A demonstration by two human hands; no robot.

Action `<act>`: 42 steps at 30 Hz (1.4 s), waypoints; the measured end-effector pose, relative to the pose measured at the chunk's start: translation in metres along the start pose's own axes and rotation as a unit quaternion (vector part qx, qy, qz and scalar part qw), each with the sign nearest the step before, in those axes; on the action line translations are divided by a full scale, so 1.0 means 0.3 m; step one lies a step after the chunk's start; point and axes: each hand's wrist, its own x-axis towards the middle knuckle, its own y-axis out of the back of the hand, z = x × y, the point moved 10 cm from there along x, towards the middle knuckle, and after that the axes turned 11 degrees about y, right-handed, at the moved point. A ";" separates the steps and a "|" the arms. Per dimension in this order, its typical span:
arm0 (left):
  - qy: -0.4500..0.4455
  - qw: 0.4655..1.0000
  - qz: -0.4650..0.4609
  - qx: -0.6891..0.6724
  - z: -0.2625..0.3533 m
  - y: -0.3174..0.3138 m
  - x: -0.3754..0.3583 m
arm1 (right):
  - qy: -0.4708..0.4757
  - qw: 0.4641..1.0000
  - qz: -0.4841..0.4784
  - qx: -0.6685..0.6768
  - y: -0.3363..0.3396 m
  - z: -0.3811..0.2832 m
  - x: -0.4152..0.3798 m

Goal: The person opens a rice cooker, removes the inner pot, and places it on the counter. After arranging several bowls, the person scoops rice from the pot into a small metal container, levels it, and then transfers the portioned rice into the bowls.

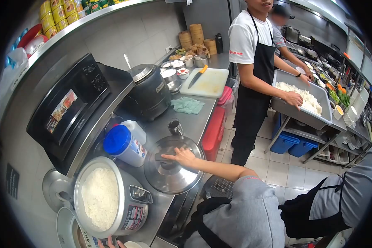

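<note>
My right hand [182, 158] reaches in over the steel counter and holds the dark knob of a round metal lid [175, 180]. The lid lies flat on the counter. At the bottom left edge, only the fingers of my left hand [110, 243] show; they are spread beside the lower side of a large rice cooker [130, 182]. The cooker is uncovered and full of white rice [100, 198]. A blue-capped plastic tub [126, 144] stands between the cooker and the lid. Just beyond the lid is a small metal cup [175, 126].
A black cooker [146, 95], green cloth [187, 105] and cutting board [213, 84] with a knife [198, 77] stand farther along. A microwave [70, 103] sits left. A person [252, 45] holds a grey tub [279, 111] of rice; others stand behind and at right [339, 198].
</note>
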 end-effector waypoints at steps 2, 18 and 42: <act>0.004 1.000 -0.008 0.028 -0.024 0.009 -0.001 | -0.004 1.000 -0.023 0.016 -0.012 0.006 0.009; 0.057 0.996 -0.018 0.072 0.031 0.249 0.033 | 0.166 0.967 0.187 0.045 0.531 -0.284 0.265; 0.546 0.799 0.069 0.243 -0.221 0.987 -0.800 | 0.860 0.474 -0.181 0.056 0.341 -2.645 -0.824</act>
